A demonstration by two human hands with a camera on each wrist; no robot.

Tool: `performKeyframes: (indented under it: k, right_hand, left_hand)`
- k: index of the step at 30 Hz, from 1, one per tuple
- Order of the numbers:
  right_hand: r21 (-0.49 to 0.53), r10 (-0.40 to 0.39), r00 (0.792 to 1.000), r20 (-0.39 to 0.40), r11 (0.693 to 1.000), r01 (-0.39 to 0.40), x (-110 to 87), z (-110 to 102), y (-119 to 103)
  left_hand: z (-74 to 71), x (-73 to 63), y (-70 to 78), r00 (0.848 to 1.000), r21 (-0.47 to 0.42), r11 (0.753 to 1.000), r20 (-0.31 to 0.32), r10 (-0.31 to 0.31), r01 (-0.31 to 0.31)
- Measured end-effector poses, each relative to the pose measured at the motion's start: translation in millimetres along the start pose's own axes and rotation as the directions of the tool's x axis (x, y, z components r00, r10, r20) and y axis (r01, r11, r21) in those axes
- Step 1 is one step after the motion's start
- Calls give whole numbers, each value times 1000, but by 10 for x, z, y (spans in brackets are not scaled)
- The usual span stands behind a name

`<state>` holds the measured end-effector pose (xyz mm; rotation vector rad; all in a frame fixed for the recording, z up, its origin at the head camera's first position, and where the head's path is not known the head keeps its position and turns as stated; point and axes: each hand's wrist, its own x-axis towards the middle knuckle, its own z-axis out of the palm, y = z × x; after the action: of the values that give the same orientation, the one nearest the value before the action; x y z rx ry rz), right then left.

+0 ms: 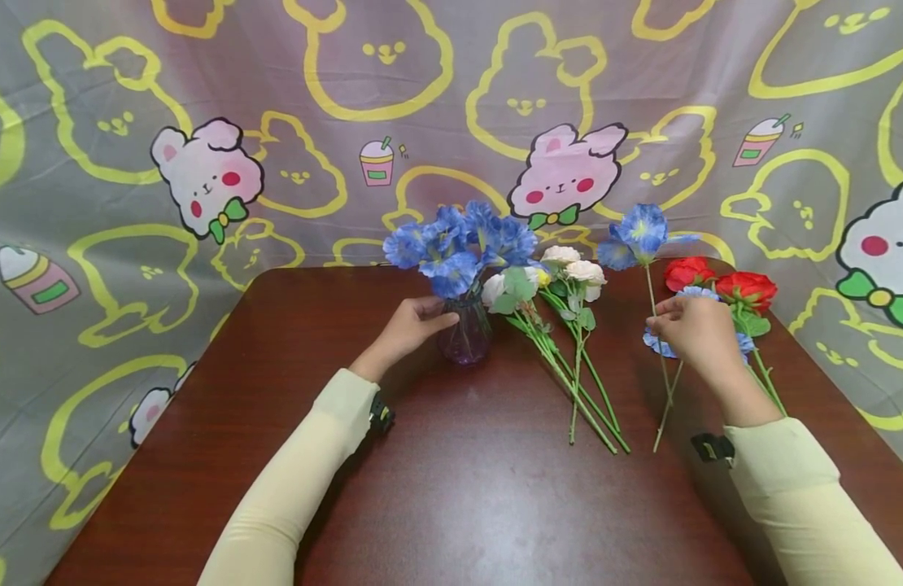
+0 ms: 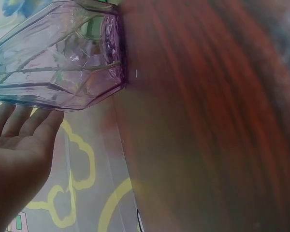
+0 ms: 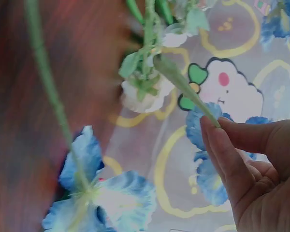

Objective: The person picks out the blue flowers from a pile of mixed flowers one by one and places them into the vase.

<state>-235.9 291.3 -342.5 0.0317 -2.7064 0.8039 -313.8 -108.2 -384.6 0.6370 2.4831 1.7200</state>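
At the middle of the table, a clear purple-tinted glass vase [image 1: 464, 338] stands upright with several blue flowers [image 1: 455, 248] in it. My left hand [image 1: 411, 325] holds the vase near its neck, thumb across the front; in the left wrist view, its fingertips [image 2: 55, 116] meet the vase's side. On the right, my right hand [image 1: 700, 334] pinches the thin green stem [image 3: 188, 92] of a single blue flower [image 1: 642, 232], bloom up. Beneath that hand lies another blue flower [image 3: 125, 198], partly hidden by it in the head view.
White flowers [image 1: 583, 273] with long green stems lie just right of the vase. Red flowers [image 1: 746, 289] lie at the table's far right, beyond my right hand. Behind the brown wooden table [image 1: 437, 488] hangs a cartoon-patterned curtain [image 1: 451, 73].
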Motion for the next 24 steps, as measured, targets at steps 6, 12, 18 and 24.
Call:
performKeyframes:
  k: [6, 12, 18, 24]
  right_hand:
    - [38, 16, 998, -60, 999, -14, 27, -41, -170]
    - [67, -24, 991, -132, 997, 33, 32, -53, -370]
    - [148, -46, 977, -206, 986, 78, 17, -33, -602]
    - [199, -90, 953, -289, 968, 152, 48, 23, -799]
  left_hand:
    - [1, 0, -2, 1000, 7, 1000, -5, 10, -10]
    - [-3, -2, 1, 1000, 18, 1000, -6, 15, -15]
    - [0, -1, 2, 1000, 6, 1000, -10, 10, -10]
    - [0, 1, 12, 1000, 6, 1000, -13, 13, -13]
